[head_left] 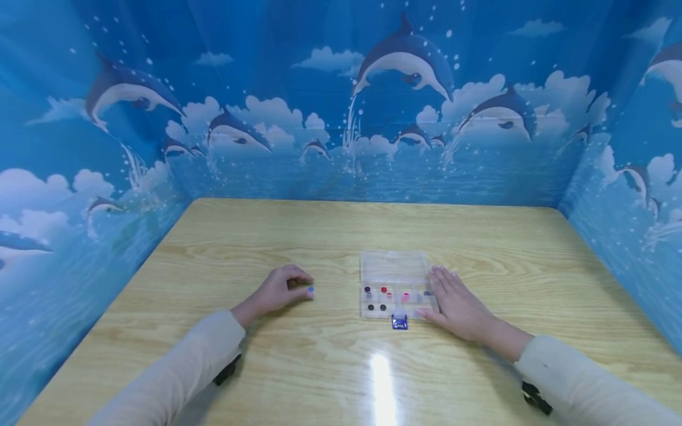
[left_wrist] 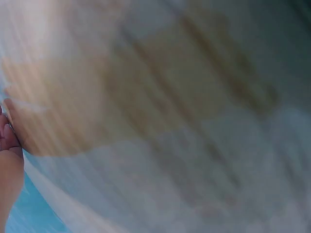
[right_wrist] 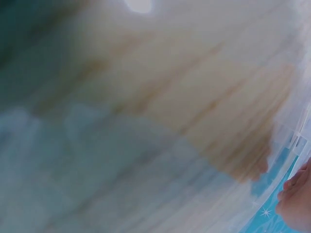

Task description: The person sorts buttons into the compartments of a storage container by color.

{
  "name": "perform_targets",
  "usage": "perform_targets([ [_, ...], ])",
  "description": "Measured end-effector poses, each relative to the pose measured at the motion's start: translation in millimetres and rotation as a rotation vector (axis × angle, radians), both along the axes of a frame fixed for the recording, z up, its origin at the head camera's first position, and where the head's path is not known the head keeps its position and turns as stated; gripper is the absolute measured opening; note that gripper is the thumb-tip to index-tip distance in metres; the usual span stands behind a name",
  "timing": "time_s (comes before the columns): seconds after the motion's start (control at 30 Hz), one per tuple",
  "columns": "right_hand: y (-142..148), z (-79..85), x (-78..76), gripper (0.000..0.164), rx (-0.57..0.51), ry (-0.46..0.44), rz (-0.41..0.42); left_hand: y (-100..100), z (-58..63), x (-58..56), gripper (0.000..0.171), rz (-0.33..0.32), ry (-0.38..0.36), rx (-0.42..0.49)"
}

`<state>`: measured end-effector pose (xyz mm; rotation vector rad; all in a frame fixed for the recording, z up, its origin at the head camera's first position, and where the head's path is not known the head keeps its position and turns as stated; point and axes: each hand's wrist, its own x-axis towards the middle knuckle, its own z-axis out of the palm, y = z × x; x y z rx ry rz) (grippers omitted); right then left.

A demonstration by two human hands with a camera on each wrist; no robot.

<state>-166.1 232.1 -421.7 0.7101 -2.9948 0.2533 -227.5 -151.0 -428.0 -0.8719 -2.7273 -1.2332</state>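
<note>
My left hand (head_left: 281,288) pinches a small blue bead-like piece (head_left: 311,289) between thumb and fingertips, left of a clear plastic box. That compartment box (head_left: 364,302) lies with its clear lid (head_left: 394,266) folded back away from me. Small round pieces sit in its compartments: a red one (head_left: 383,290), a pink one (head_left: 405,297) and several dark ones (head_left: 370,307). My right hand (head_left: 460,307) rests flat along the box's right side, fingers straight and thumb at the near right corner. Only an edge of each hand shows in its wrist view.
A dark blue, shiny tab-like piece (head_left: 399,322) is at the box's near edge. The wooden table (head_left: 319,367) carries a bright light reflection near me. A blue dolphin-print curtain (head_left: 298,171) closes in the back and both sides.
</note>
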Motion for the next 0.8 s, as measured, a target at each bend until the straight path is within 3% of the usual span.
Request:
perform_targets([
  [0.5, -0.3, -1.4, -0.6, 0.081, -0.006, -0.003, -0.003, 1.4, 1.8, -0.4, 0.014, 0.016, -0.03, -0.029],
  [0.8, 0.2, -0.6, -0.1, 0.081, -0.012, 0.006, -0.005, 2.9, 0.7, -3.4, 0.009, -0.002, 0.0, -0.042],
])
